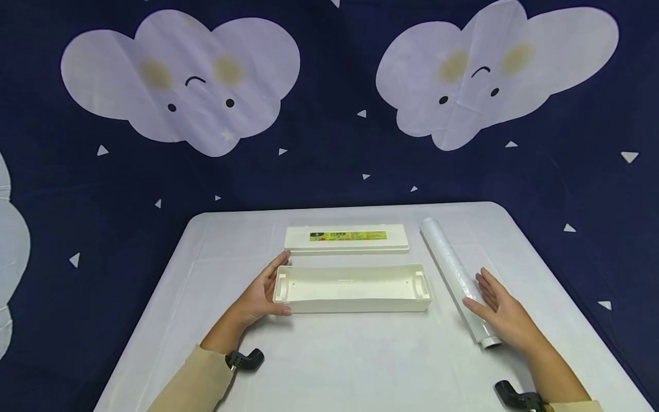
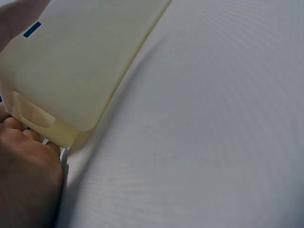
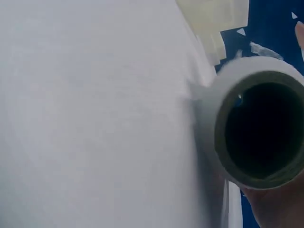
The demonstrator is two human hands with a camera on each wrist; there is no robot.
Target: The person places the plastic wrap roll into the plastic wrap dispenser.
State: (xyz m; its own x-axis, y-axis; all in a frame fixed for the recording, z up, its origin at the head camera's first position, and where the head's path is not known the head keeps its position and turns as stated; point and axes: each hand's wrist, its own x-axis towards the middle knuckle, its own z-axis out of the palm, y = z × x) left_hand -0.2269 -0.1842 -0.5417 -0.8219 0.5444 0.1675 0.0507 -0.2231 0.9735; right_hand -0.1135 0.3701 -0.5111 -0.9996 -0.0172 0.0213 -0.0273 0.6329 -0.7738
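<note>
A long cream plastic box lies with its hollow side up on the table. My left hand spans its left end, thumb at the front corner and fingers round the back; in the left wrist view, fingers bend against the box end. On the right lies a roll of plastic wrap, slanting towards me. Beside its near end is my right hand, thumb over the roll and fingers extended along its right side. The right wrist view looks into the roll's hollow core.
Behind the box lies a matching cream lid with a yellow-green label. A white cloth covers the table. At the back hangs a dark blue curtain with clouds and small triangles.
</note>
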